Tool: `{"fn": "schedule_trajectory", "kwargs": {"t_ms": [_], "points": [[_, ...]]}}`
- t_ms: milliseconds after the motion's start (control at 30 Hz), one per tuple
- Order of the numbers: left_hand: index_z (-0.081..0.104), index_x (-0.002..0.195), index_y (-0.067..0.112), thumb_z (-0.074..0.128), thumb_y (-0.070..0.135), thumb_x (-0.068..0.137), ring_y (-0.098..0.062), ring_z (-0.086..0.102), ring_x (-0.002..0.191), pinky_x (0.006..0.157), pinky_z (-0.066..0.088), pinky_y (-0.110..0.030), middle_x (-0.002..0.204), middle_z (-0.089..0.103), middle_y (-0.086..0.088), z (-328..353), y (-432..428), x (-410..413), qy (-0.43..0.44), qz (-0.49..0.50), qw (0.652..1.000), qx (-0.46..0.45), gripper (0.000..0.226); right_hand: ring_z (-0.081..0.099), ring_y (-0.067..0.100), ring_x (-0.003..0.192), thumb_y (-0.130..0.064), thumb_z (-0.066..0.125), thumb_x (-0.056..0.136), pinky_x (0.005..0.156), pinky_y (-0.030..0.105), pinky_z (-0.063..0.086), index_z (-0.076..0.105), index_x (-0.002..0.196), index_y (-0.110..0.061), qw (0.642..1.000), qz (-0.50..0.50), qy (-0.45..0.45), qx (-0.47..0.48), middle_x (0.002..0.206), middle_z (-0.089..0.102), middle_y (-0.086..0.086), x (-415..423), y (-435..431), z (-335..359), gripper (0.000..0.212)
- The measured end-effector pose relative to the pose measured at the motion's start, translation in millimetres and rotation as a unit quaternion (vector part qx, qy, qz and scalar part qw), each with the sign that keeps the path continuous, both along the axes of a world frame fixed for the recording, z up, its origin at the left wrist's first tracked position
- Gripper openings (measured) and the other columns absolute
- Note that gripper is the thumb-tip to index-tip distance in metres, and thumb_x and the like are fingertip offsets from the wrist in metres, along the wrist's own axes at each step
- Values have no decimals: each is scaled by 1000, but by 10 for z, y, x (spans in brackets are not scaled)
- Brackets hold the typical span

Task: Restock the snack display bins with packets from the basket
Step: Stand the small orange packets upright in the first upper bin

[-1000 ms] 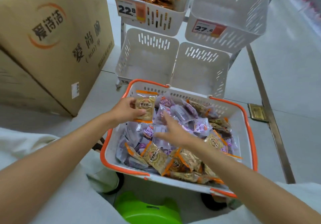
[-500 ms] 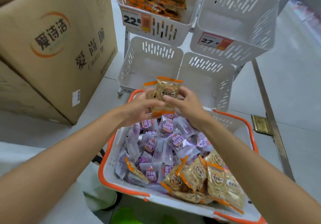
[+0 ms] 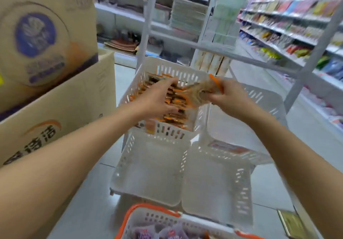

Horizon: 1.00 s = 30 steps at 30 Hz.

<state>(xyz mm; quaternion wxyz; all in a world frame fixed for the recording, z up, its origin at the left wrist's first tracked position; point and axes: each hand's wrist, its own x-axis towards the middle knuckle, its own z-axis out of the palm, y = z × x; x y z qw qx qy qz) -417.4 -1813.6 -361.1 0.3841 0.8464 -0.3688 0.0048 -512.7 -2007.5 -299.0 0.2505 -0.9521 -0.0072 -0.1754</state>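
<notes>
Though blurred, orange packets (image 3: 176,100) in bin (image 3: 168,69)

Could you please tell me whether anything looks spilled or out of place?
Nothing stands out: the orange packets lie inside the upper left bin, the purple packets sit in the basket, and none shows on the floor.

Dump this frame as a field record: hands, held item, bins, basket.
left hand: fingers spread over the orange packets in the upper-left bin
right hand: grips orange-edged packets above that bin's right edge
upper-right bin: no packets visible
lower bins: two, no packets visible
basket: bottom edge, purple packets inside
image: motion-blurred
</notes>
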Motion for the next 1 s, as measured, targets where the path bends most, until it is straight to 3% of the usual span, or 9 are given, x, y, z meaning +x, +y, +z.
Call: {"fn": "schedule_trajectory", "kwargs": {"t_ms": [100, 200, 300, 400, 533, 600, 700, 800, 1000], "points": [[21, 157, 23, 64, 40, 93, -20, 21, 150, 121, 20, -37, 164, 20, 0, 73, -111, 541, -125, 76, 981, 128, 79, 54, 15, 80, -17, 70, 88, 70, 26, 36, 68, 101, -14, 994, -72, -72, -50, 85, 63, -2, 616, -302, 78, 13], [4, 159, 25, 44, 52, 100, -18, 0, 153, 124, 7, -45, 167, -2, 2, -107, -263, 933, -167, 63, 958, 223, 76, 57, 25, 88, -13, 64, 88, 75, 33, 42, 66, 100, -11, 989, -71, -53, -118, 94, 65, 8, 1274, -499, -144, 13], [-4, 159, 24, 30, 59, 101, -16, -4, 153, 123, 2, -49, 167, -4, 3, -346, -338, 1223, -172, 64, 945, 270, 76, 56, 34, 109, -12, 49, 91, 92, 39, 45, 59, 118, -18, 980, -18, 92, -176, 116, 59, 15, 1776, -548, -543, 30], [-7, 158, 27, 24, 64, 99, -15, -4, 153, 123, 2, -50, 166, -5, 7, -548, -317, 1380, -186, 70, 938, 285, 77, 45, 36, 127, -31, 40, 101, 102, 39, 38, 44, 137, -11, 965, -25, 218, -144, 142, 44, 20, 2030, -462, -776, 42], [-11, 157, 30, 22, 66, 98, -13, -7, 153, 123, -1, -49, 165, -10, 10, -696, -265, 1424, -189, 65, 943, 266, 77, 32, 25, 142, -58, 62, 87, 115, 40, 31, 20, 154, -21, 953, 16, 285, -98, 158, 29, 3, 2007, -464, -623, 88], [-10, 157, 30, 22, 66, 98, -13, -7, 152, 123, -1, -50, 165, -10, 10, -705, -260, 1410, -185, 64, 945, 261, 76, 26, 24, 146, -59, 67, 82, 118, 42, 27, 7, 156, -33, 943, 35, 298, -146, 162, 21, 0, 1896, -477, -545, 99], [23, 156, 28, 41, 56, 98, -19, 13, 152, 122, 9, -51, 164, 17, 3, -662, -253, 1329, -228, 65, 957, 167, 66, 37, 25, 140, -43, 59, 95, 114, 42, 34, 12, 156, -33, 954, 55, 266, -125, 157, 33, 4, 1818, -486, -568, 79], [66, 123, 25, 68, 42, 88, -24, 52, 124, 104, 35, -43, 126, 63, -1, -562, -333, 1233, -314, 65, 946, 44, 39, 48, 28, 130, -22, 66, 93, 106, 44, 45, 14, 156, -29, 970, 17, 240, -35, 150, 41, 9, 1779, -499, -547, 82], [75, 106, 33, 69, 49, 85, -17, 51, 110, 96, 36, -36, 110, 63, 7, -528, -689, 1195, -206, 67, 974, 69, 27, 58, 20, 100, -4, 71, 83, 74, 31, 53, 26, 152, -29, 962, 21, 270, -41, 130, 52, 7, 1760, -449, -556, 85]]}}
